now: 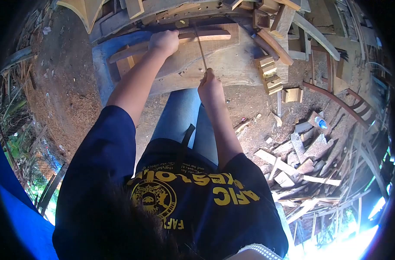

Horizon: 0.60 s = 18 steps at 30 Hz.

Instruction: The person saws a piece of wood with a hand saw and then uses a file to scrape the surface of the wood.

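My left hand (164, 42) is closed on a long, slightly curved wooden strip (208, 36) lying across the plank bench. My right hand (211, 89) is wrapped around the near end of a long, thin saw-like tool (201, 50). Seen nearly edge-on, the tool points away from me and crosses the strip to the right of my left hand. Its teeth and grip cannot be made out. Beneath the strip is a wide wooden board (184, 71), strewn with small chips.
Stacked notched blocks (270, 76) and curved pieces (275, 46) sit at the bench's right end. Offcuts (299, 149) litter the ground at right, near a bottle (321, 123). A curved wooden frame (336, 102) leans beyond. Blue sheeting (15, 203) hangs at lower left.
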Available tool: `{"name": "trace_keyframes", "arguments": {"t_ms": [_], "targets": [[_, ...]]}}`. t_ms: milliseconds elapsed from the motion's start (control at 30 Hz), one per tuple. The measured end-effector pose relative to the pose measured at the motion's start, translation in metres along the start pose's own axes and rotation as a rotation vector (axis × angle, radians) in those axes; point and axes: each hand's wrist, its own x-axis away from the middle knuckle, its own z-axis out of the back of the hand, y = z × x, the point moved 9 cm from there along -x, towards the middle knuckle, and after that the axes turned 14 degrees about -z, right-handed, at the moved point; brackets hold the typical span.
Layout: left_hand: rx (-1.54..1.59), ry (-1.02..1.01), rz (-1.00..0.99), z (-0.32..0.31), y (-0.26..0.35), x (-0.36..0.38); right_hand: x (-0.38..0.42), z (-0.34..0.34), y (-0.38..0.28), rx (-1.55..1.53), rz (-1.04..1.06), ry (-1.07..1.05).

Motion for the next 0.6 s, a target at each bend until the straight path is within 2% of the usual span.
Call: {"name": "trace_keyframes", "arguments": {"t_ms": [167,200,267,300,367,400,467,600], "targets": [[0.023,0.074,-0.061,-0.02,-0.005,-0.004,0.011,-0.002,-0.001,0.049,0.0,-0.01],[0.024,0.077,-0.056,-0.025,-0.005,-0.001,0.013,-0.004,0.007,0.061,-0.052,-0.027],[-0.147,0.34,-0.161,-0.011,0.008,0.011,0.014,-0.01,0.015,0.074,-0.103,-0.046],[-0.146,0.34,-0.16,-0.006,0.01,0.013,0.014,-0.012,0.019,0.07,-0.121,-0.042],[-0.072,0.208,-0.107,-0.009,0.008,0.01,0.011,-0.016,0.024,0.071,-0.139,-0.036],[-0.069,0.209,-0.106,-0.004,0.007,0.009,0.009,-0.016,0.019,0.071,-0.12,-0.038],[0.049,0.043,-0.113,-0.011,0.004,0.004,0.001,-0.018,0.008,0.072,-0.101,-0.042],[0.086,-0.027,-0.122,-0.003,0.0,-0.005,-0.022,-0.006,-0.031,0.024,0.013,0.025]]}}
